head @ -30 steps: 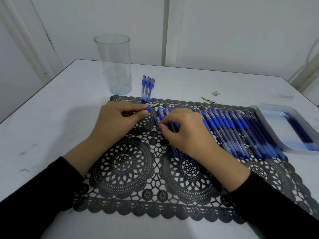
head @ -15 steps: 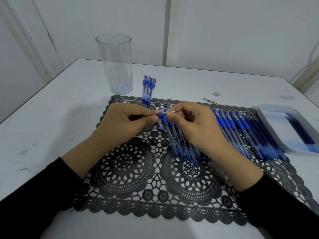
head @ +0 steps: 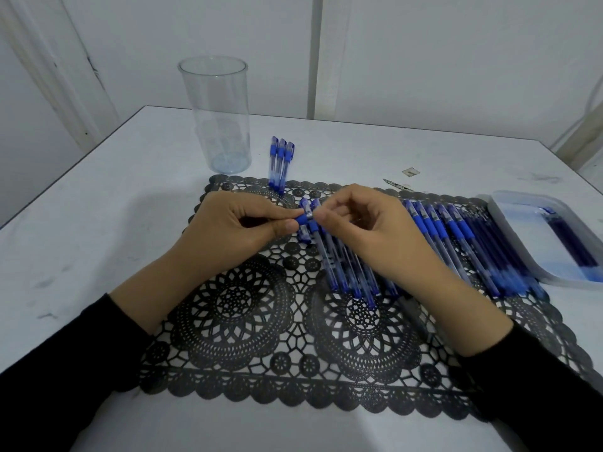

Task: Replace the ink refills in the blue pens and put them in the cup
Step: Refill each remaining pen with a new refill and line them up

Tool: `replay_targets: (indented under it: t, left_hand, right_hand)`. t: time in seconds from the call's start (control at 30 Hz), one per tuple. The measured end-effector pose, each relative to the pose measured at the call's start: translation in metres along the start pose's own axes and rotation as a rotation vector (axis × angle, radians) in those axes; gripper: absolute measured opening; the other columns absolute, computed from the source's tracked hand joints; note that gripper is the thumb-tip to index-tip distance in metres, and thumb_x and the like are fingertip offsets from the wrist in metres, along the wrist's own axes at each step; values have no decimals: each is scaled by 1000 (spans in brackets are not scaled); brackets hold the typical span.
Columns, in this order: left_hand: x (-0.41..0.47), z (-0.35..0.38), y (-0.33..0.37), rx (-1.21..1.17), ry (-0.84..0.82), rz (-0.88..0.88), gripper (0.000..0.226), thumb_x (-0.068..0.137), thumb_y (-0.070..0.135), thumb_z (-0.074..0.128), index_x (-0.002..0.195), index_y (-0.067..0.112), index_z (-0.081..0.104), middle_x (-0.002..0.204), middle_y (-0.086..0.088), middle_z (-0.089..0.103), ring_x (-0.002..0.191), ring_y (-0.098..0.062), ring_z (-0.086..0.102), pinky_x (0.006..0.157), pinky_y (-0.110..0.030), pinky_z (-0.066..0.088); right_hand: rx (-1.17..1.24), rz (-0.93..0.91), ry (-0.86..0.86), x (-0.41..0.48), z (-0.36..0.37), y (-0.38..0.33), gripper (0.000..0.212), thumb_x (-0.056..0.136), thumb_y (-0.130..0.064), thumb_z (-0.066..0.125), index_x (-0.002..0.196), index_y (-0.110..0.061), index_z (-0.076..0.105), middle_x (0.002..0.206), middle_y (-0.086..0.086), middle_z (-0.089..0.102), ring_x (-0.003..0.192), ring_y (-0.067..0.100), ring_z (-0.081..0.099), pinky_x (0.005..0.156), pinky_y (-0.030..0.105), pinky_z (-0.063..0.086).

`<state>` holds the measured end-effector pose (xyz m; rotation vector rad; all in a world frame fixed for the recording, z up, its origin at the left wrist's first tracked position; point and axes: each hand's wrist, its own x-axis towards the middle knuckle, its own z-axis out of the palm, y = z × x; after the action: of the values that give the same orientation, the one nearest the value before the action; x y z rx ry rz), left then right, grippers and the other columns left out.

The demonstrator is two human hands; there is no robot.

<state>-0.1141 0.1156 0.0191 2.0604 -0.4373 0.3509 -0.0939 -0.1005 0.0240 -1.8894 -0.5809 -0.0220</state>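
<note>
1. Whereas a second ago the right hand (head: 368, 230) was laid on the row of blue pens (head: 437, 230), it is now raised off the black lace-patterned mat (head: 235, 308) and brought up against the left hand (head: 235, 230).
2. One clear-barrelled pen with a blue grip (head: 302, 219) is held between them, above the mat. It is clamped in the curled left fingers (head: 287, 226), and its tip end is pinched by the right fingers (head: 321, 216).
3. The nose is judged about to be unscrewed, so that the old refill can be drawn out.
4. No pen is seen yet in the tall clear plastic cup (head: 217, 125), which stands far left on the white surface (head: 98, 223), well apart from the hands.
5. Dark blue refills (head: 571, 243) are seen in the translucent tray (head: 522, 230) at the right.
</note>
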Motion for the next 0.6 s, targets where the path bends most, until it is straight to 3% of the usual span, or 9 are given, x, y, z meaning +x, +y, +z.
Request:
replay_targets:
  t: [0.07,0.2,0.3,0.43,0.6]
  left_hand:
    - [0,0,0,10,-6,11,27,78,26,77,104,19,77,87,9,77,77,-11,71,73,-17,54]
    - [0,-1,-1,19,-15,18,27,78,26,76,105,21,77,87,9,76,76,-12,71,73,-18,55]
    - [0,-1,-1,16,-19,17,27,78,27,77,104,23,76,85,9,76,75,-12,70,72,-19,55]
    - [0,-1,-2,31,-13,12,26,78,27,77,103,23,77,85,9,76,75,-12,70,72,-17,53]
    - [0,-2,-4,47,-32,12,29,77,29,76,104,20,77,84,10,75,74,-8,69,69,-12,50]
  right_hand:
    - [-46,-15,-18,0,1,0,14,92,-27,65,90,-14,68,66,-13,56,57,0,48,55,14,39]
    - [27,17,-27,0,0,3,11,90,-20,69,100,-16,69,80,-11,62,69,4,56,66,19,47]
    - [-26,-13,-28,-1,3,2,9,93,-21,66,96,-14,70,70,-15,61,63,0,54,60,14,42]
    - [15,10,-12,-1,4,4,14,90,-18,69,104,-17,68,82,-6,66,69,7,57,66,22,48]
    - [-57,-18,9,-3,5,4,10,89,-20,70,99,-19,68,80,-10,63,69,7,58,64,19,47]
